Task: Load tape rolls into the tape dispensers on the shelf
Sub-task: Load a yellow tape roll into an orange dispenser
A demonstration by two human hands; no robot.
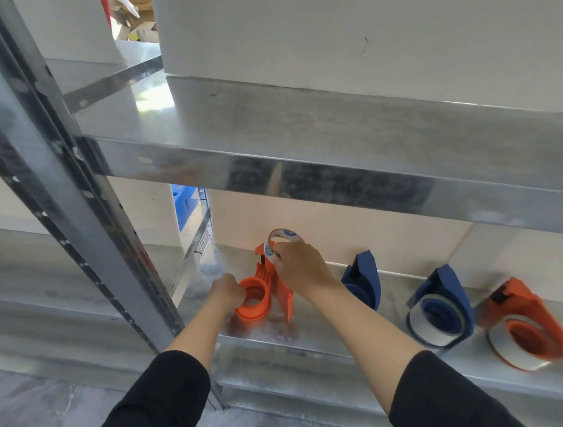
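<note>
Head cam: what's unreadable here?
Head view:
- Tape roll label: too small, mostly under right hand.
- Near orange dispenser hub: left hand covers its side.
- Left blue dispenser: base behind right forearm.
- Far-right orange dispenser: blurred near frame edge.

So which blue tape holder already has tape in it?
The blue dispenser second from the right, beside the far-right orange dispenser: a white roll rings its hub. The other blue dispenser, by the right hand, shows none.

Metal shelf (394,286) with four tape dispensers (453,290)
</note>
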